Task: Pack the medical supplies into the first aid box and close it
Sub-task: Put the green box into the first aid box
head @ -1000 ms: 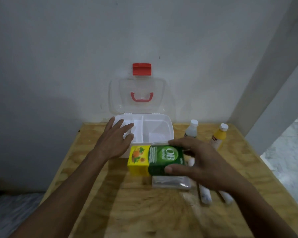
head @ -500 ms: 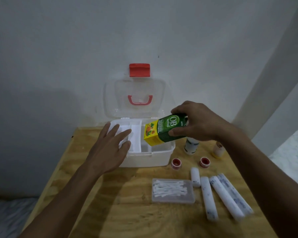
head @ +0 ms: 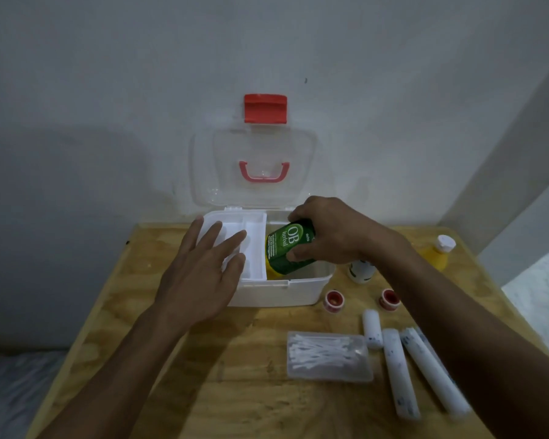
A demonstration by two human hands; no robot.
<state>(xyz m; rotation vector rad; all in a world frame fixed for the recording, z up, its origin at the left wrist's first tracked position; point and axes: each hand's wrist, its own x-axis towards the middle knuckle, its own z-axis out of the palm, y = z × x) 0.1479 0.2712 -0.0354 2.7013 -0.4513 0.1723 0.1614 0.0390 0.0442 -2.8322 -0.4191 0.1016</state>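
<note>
Plywood table (head: 235,391): pale wood, visible grain, bare patches front and left. Small dark spot (head: 127,242) at the table's far-left edge. White wall (head: 108,74) directly behind the table, back edge butted against it. One tiny dark speck (head: 305,80) on the wall, high above the table's middle. Broad shadow (head: 61,232) on the wall left of the table. Angled white pillar (head: 520,153) rises past the table's far-right corner. Light speckled floor (head: 542,296) right of the table. Grey mottled surface (head: 10,391) below its left side, too blurred to identify.

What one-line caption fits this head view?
Right hand lowers green carton into open first aid box; left hand steadies its tray.
</note>
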